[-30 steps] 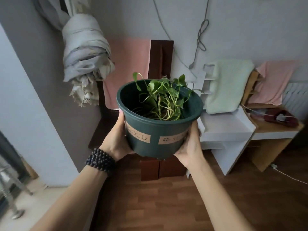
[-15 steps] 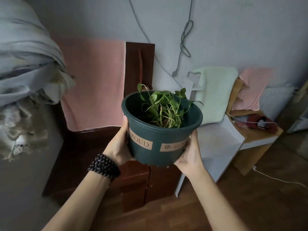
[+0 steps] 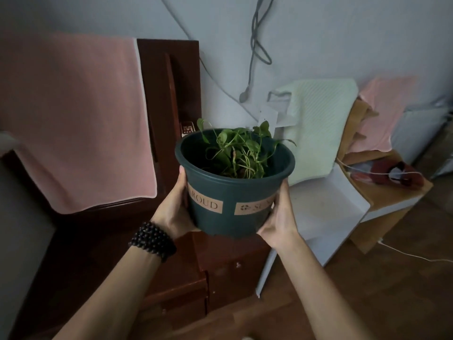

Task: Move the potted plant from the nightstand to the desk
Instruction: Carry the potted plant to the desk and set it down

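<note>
I hold a dark green potted plant (image 3: 232, 192) with tan labels and trailing green leaves in the air at the middle of the view. My left hand (image 3: 172, 212) grips its left side, with a dark bead bracelet on that wrist. My right hand (image 3: 279, 217) grips its right side. The pot hangs just above a dark red-brown nightstand (image 3: 228, 271), its base close to the top. A white desk-like unit (image 3: 328, 212) stands directly to the right of the pot.
A pink towel (image 3: 73, 119) hangs over a dark wooden headboard (image 3: 169, 94) at left. A pale green cloth (image 3: 318, 123), a pink cloth (image 3: 382, 111) and a red object (image 3: 394, 171) with white cables lie on the right furniture. Grey cables (image 3: 255, 45) hang on the wall. Wooden floor lies below.
The view has moved closer to the nightstand and the wall. The pot, still in both hands, now hangs lower and nearer to the nightstand top.
</note>
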